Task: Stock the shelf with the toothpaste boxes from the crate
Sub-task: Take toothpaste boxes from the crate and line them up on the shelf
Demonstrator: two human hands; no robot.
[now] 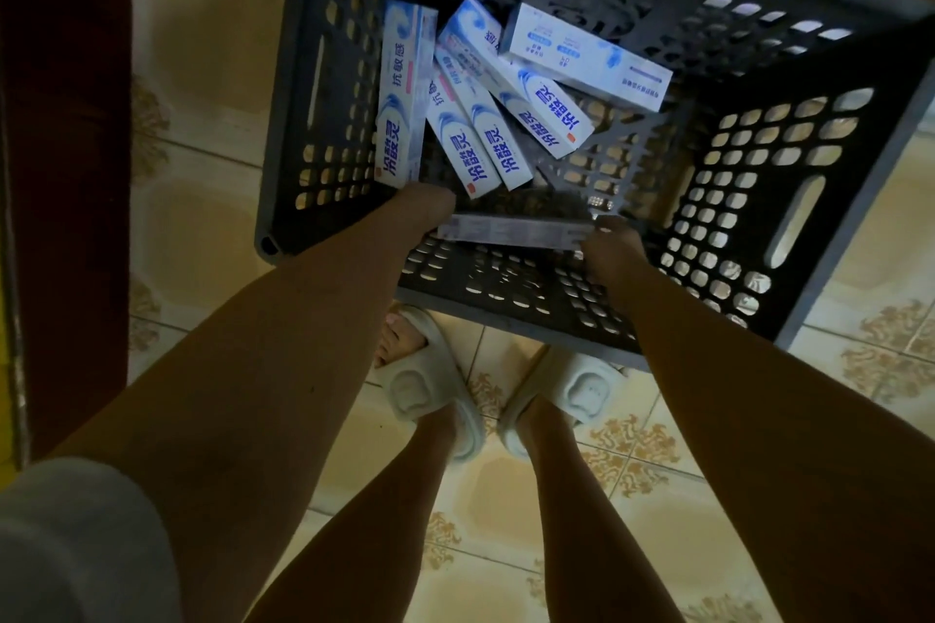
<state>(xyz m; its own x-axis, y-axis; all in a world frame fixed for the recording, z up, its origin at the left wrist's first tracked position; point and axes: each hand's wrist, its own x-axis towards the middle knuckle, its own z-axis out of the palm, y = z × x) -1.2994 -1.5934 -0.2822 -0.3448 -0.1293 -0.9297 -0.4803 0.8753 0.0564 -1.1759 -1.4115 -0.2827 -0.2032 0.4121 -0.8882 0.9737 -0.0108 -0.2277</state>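
A toothpaste box (516, 230) is being held level inside the near wall of the crate (830, 238), its ends being gripped by the left hand (422, 213) and right hand (609, 248). Farther in, five toothpaste boxes (506, 86) are being left lying jumbled on the crate floor.

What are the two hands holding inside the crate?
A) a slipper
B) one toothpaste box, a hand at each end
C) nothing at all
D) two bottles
B: the left hand and the right hand each grip one end of a single toothpaste box near the front wall of the crate, with more boxes lying behind it.
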